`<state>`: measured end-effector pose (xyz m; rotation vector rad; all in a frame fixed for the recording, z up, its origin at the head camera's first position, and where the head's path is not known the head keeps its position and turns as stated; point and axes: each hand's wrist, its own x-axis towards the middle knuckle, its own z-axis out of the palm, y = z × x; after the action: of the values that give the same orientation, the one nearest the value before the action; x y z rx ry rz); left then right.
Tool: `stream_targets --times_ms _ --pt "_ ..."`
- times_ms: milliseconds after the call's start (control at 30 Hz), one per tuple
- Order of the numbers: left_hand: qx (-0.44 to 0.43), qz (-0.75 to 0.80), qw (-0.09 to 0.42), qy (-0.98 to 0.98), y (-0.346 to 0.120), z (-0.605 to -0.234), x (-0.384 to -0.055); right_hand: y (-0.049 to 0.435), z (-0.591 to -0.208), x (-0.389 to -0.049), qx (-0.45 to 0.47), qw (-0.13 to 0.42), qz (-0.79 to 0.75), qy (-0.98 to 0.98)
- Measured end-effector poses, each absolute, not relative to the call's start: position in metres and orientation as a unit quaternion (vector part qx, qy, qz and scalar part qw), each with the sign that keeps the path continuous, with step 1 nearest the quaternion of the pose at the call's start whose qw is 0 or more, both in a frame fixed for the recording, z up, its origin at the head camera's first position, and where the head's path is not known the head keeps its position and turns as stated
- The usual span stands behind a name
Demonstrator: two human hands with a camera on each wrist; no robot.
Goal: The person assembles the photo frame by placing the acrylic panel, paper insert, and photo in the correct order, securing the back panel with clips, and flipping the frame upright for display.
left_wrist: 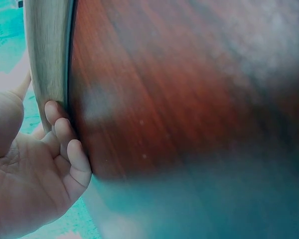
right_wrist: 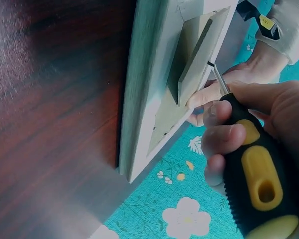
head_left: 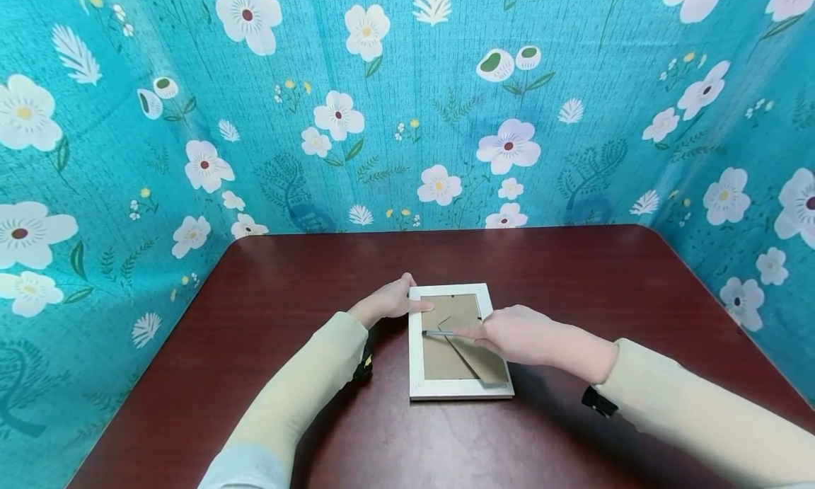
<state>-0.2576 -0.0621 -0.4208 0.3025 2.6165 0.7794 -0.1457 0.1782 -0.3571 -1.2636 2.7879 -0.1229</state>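
Observation:
A white picture frame [head_left: 416, 365] lies face down on the table, its brown backing board [head_left: 436, 361] and slanted stand leg [head_left: 487, 367] upward. My left hand [head_left: 393, 299] grips the frame's left side near the far corner. Its thumb lies on the backing, and its fingers curl against the outer edge in the left wrist view. My right hand [head_left: 522, 333] reaches over the frame holding a screwdriver with a black and yellow handle [right_wrist: 261, 172]. The screwdriver's metal shaft [head_left: 439, 332] points left, its tip at the inner left edge, by a small dark tab [right_wrist: 211, 63].
The dark reddish-brown table [head_left: 305, 262] has rounded far corners. Behind and beside it hangs a turquoise flowered cloth [head_left: 395, 121]. Dark straps with devices [head_left: 598, 401] sit on both wrists.

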Motion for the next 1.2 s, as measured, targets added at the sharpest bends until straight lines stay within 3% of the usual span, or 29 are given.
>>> stream_targets --times_ms 467,1200 --pt "0.111 0.279 0.188 0.935 -0.060 -0.421 -0.259 0.167 -0.343 -0.149 -0.382 0.096 -0.034 0.919" --pt "0.112 0.305 0.194 0.926 -0.064 -0.420 -0.257 0.194 -0.383 -0.151 -0.412 0.049 -0.090 0.906"
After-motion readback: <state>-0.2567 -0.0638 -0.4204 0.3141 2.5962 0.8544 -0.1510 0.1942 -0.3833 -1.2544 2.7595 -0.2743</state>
